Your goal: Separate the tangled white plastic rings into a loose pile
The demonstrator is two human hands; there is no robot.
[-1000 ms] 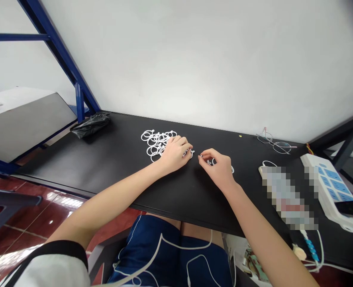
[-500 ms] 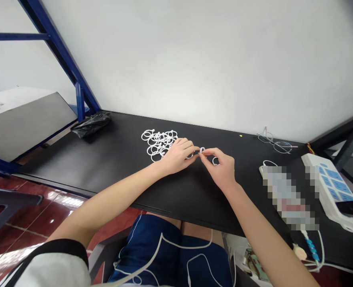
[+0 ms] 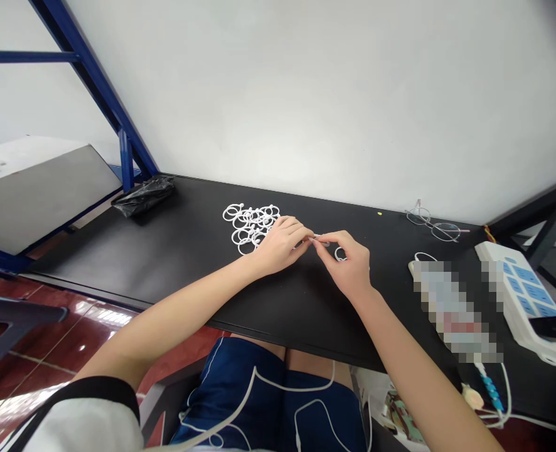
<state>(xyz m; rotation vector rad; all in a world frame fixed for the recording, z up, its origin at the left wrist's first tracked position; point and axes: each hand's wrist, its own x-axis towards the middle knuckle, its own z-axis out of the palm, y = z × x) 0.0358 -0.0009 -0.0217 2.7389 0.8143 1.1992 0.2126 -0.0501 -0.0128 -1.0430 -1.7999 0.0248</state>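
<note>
Above the black table, my left hand [image 3: 283, 243] and my right hand [image 3: 346, 260] meet fingertip to fingertip. Both pinch a small white ring [image 3: 324, 243], which is seen nearly edge-on and partly hidden by the fingers. Left of my left hand, partly behind it, lies a pile of several white rings [image 3: 245, 220] with small round knobs. Another white ring [image 3: 339, 253] shows on the table beside my right palm, half covered by the hand.
A pair of glasses [image 3: 432, 226] lies by the wall. On the right are a blurred-out phone-like object [image 3: 452, 311] with a cable and a white power strip [image 3: 523, 282]. A black plastic bag [image 3: 144, 196] rests at the far left of the black table [image 3: 179, 251].
The small ring between my fingertips has turned from a rounded, upright view to nearly flat. My hands have hardly moved otherwise.
</note>
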